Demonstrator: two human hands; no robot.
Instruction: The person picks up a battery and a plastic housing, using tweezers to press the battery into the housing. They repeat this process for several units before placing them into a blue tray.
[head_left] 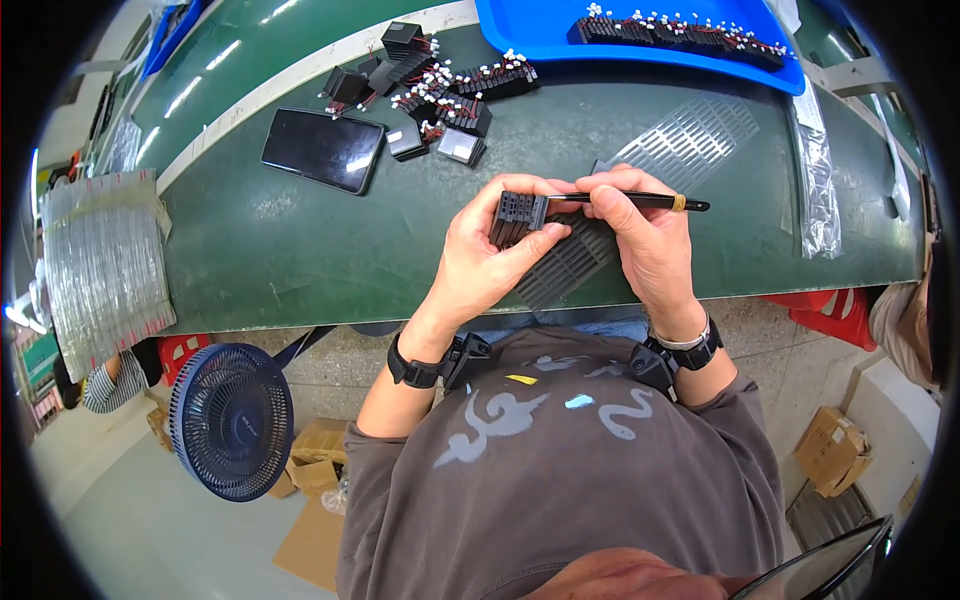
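Note:
My left hand point(487, 248) is closed around a small stack of black slotted plastic blocks point(518, 212), held just above the bench. My right hand point(645, 232) pinches a thin black pen-like tool point(655, 201) with a yellow band near its back end. The tool's narrow tip points left and reaches the right side of the blocks; whether it touches them I cannot tell. A small dark piece point(599, 167) shows by the right fingertips, mostly hidden. Beneath both hands lies a grey slotted sheet point(690, 140), partly covered by them.
Black modules with red wires and white connectors point(430, 90) are heaped beyond a black phone point(325, 150). A blue tray point(640, 68) holds a row of similar modules. Clear plastic packing lies left point(105, 260) and right point(815, 180). A fan point(232, 420) stands below the bench's front edge.

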